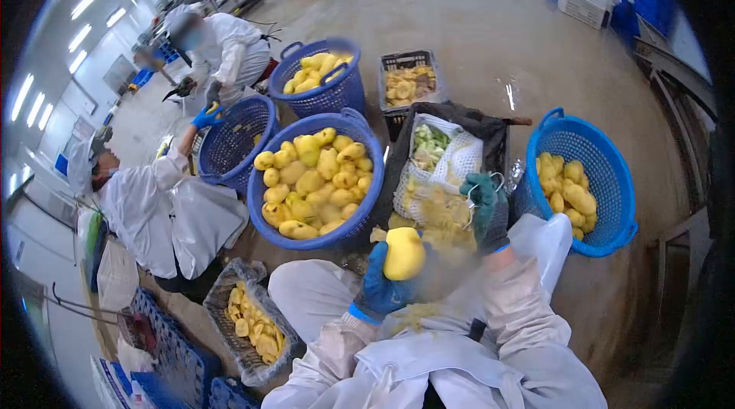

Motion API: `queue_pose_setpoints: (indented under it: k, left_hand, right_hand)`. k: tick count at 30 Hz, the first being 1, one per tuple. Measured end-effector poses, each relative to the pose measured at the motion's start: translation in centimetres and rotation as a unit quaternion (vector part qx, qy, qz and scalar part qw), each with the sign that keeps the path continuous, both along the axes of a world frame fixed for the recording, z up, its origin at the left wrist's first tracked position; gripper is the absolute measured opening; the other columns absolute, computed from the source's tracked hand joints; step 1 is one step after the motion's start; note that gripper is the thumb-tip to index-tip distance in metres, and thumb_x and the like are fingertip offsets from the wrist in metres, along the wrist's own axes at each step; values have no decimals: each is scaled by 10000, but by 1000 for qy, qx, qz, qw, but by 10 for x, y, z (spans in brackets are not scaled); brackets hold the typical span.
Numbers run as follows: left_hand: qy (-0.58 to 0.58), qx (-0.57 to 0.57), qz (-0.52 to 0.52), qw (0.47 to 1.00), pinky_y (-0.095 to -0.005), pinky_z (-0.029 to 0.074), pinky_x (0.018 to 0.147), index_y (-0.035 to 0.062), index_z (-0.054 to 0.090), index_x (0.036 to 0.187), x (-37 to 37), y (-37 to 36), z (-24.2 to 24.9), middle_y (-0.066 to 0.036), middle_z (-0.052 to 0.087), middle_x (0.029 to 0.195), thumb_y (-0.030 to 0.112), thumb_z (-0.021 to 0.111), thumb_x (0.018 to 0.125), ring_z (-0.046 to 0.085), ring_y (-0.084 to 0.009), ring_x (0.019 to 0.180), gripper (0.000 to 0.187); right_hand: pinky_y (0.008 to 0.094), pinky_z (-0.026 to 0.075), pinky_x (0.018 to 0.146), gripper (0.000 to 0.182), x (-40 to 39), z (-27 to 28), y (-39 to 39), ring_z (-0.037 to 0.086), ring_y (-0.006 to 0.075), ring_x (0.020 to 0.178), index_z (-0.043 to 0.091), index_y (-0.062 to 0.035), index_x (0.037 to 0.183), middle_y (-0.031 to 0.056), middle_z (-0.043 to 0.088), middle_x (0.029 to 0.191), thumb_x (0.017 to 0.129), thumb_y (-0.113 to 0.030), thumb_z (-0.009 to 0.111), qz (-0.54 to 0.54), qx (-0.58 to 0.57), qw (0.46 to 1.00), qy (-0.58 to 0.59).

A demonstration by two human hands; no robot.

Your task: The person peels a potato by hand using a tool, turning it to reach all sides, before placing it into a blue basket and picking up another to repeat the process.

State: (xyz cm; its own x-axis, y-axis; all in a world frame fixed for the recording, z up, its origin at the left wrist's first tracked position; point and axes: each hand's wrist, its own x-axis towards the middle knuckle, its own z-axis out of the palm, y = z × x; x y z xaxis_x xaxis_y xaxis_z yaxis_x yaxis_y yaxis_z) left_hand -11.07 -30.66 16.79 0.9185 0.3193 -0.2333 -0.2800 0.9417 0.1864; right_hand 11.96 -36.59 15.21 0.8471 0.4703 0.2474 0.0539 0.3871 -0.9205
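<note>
My left hand (380, 286), in a blue glove, grips a peeled yellow mango (404, 253) in front of my chest. My right hand (487, 208), in a dark green glove, is raised just right of the fruit and holds a small metal peeler (476, 189); a blur of peel lies between the two hands. Beyond my hands a black crate (490, 133) lined with white mesh holds peels and green scraps.
A big blue basket (260, 202) of peeled mangoes stands ahead left, another blue basket (612, 179) at right, a third (348, 91) farther back. A tray of cut pieces (230, 286) sits by my left knee. Two co-workers in white (153, 210) squat at left.
</note>
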Motion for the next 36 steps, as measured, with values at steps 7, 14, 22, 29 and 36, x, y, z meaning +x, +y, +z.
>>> queue_pose_setpoints:
  k: [7,14,22,29,36]
  left_hand:
    - [41,36,-27,998,-443,492,911,107,419,1349,7,-2,-11,-147,502,1292,539,544,867,475,-349,1212,659]
    - [128,159,-12,979,-415,517,846,102,418,1349,8,-8,6,-140,518,1274,554,509,881,513,-340,1174,657]
    - [71,48,-25,996,-419,558,776,100,451,1316,9,-3,-13,-138,537,1255,551,543,866,539,-360,1133,644]
    - [109,107,-39,987,-434,550,798,107,426,1339,6,2,-27,-136,526,1271,542,513,877,538,-361,1139,640]
    - [73,193,-55,977,-452,509,877,83,379,1349,6,4,-23,-140,512,1268,305,604,891,554,-344,1128,556]
  right_hand:
    - [305,492,770,305,-66,49,-6,616,190,857,632,17,957,112,651,961,967,-236,462,247,-77,965,-40]
    - [308,503,750,293,-52,-14,14,622,184,777,640,-3,925,82,651,906,965,-258,500,140,-5,981,-135]
    - [305,495,670,316,-54,-20,10,601,157,696,632,-21,892,56,638,786,963,-294,488,196,11,952,233]
    - [283,482,726,265,-29,-54,19,611,145,764,639,-43,886,34,645,829,947,-274,524,157,51,962,216]
    - [277,486,668,356,5,-89,29,595,137,703,636,-17,960,50,649,837,963,-349,505,124,199,943,235]
